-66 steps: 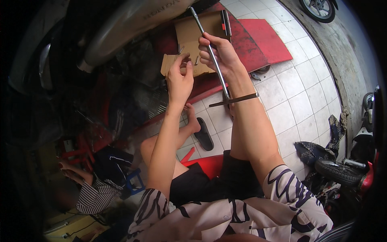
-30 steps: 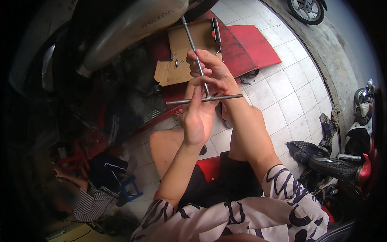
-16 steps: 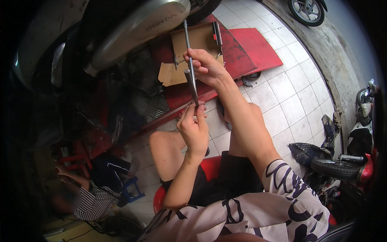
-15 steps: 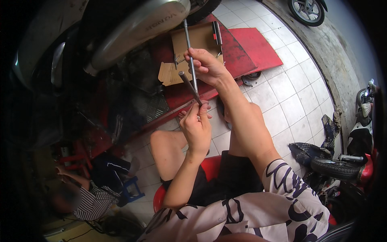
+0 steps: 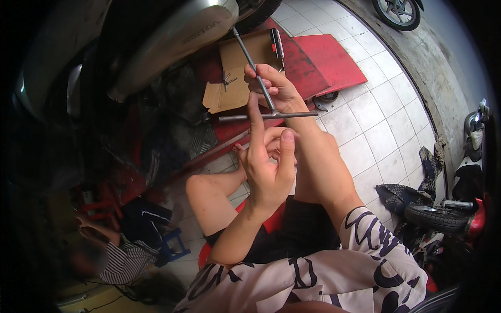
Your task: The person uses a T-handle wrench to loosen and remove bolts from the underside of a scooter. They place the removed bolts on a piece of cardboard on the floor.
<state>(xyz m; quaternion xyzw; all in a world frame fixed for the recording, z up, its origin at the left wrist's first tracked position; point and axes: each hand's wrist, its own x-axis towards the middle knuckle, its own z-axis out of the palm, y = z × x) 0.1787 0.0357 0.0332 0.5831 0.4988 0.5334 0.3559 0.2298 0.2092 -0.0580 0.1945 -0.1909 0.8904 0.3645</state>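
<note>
A T-handle wrench (image 5: pixel 253 62) slants up to the lower edge of a silver motorcycle cover (image 5: pixel 172 44), where its far tip meets shadow. My right hand (image 5: pixel 276 87) curls its fingers round the shaft, a little above the crossbar. The crossbar lies nearly level, its right end passing over my right wrist. My left hand (image 5: pixel 269 169) is just below, with the index finger stretched up across the bar's left half and the thumb raised apart. Its other fingers are loosely bent and hold nothing.
Opened cardboard (image 5: pixel 240 57) with small metal parts on it rests on a red lift platform (image 5: pixel 308 73). On the left a person in a striped shirt (image 5: pixel 128 261) sits by a blue stool (image 5: pixel 175 244). Dark cloth (image 5: pixel 402 195) and a loose tyre (image 5: pixel 438 218) are at the right.
The crossbar has turned from pointing toward me to lying sideways. My left hand has let go of its end and stretched out the index finger; my right hand still holds the shaft.
</note>
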